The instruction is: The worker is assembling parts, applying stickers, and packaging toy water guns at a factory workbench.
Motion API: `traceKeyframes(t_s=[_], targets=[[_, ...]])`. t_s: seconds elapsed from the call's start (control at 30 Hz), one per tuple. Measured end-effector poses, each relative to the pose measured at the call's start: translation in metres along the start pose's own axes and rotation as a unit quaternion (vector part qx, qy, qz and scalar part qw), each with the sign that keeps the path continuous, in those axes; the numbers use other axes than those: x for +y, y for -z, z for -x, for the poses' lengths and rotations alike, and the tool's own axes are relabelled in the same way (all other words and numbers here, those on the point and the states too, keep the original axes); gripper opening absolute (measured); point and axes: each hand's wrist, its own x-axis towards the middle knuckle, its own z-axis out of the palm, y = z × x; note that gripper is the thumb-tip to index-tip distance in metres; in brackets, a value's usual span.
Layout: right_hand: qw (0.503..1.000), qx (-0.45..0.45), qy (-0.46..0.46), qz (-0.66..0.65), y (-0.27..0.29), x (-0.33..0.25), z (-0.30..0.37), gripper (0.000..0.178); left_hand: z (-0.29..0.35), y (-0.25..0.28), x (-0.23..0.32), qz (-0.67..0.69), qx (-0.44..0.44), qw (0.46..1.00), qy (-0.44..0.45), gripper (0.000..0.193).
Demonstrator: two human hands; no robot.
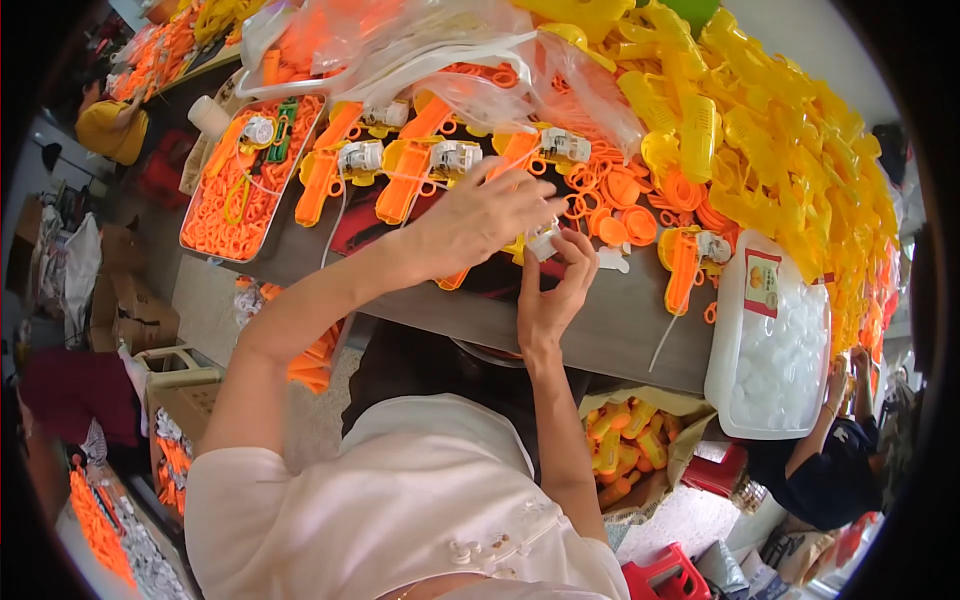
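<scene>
Across the table (630, 325), several orange-and-yellow units (401, 180) already carry white mechanisms (457, 157); loose yellow parts (780, 150) lie heaped, so much seems left. The right hand (562, 285) pinches a small white piece (543, 244); the left hand (490, 217) arches close by, fingers part-spread, whether gripping anything I cannot tell.

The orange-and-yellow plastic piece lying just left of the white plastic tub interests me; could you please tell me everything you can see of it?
The orange-and-yellow plastic piece has a long orange body with yellow at its edges, and a white, roughly cylindrical part at its upper right. It lies on the grey table, narrower end toward the near edge, where a thin white strand trails. Neither the left hand nor the right hand touches it.
</scene>
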Motion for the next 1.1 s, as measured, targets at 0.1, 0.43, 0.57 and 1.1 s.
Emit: traceKeyframes(t_s=[0.1, 0.43, 0.57, 1.1], targets=[[0.998, 0.010, 0.064, 0.000, -0.002, -0.002, 0.001, 0.042, 0.004, -0.017, 0.000, 0.053, -0.079, 0.995, 0.023, 0.041], [0.986, -0.150, -0.072, -0.007, -0.009, 0.003, -0.008, 0.030, 0.045, -0.040, -0.005, 0.373, 0.078, 0.872, 0.308, 0.044], [0.985, -0.143, -0.098, 0.004, -0.013, -0.001, -0.017, 0.015, 0.046, -0.047, -0.002, 0.395, 0.109, 0.868, 0.282, 0.045], [0.963, -0.175, -0.197, -0.062, -0.002, 0.006, -0.012, 0.013, 0.047, -0.043, -0.003, 0.232, -0.007, 0.965, 0.122, 0.051]])
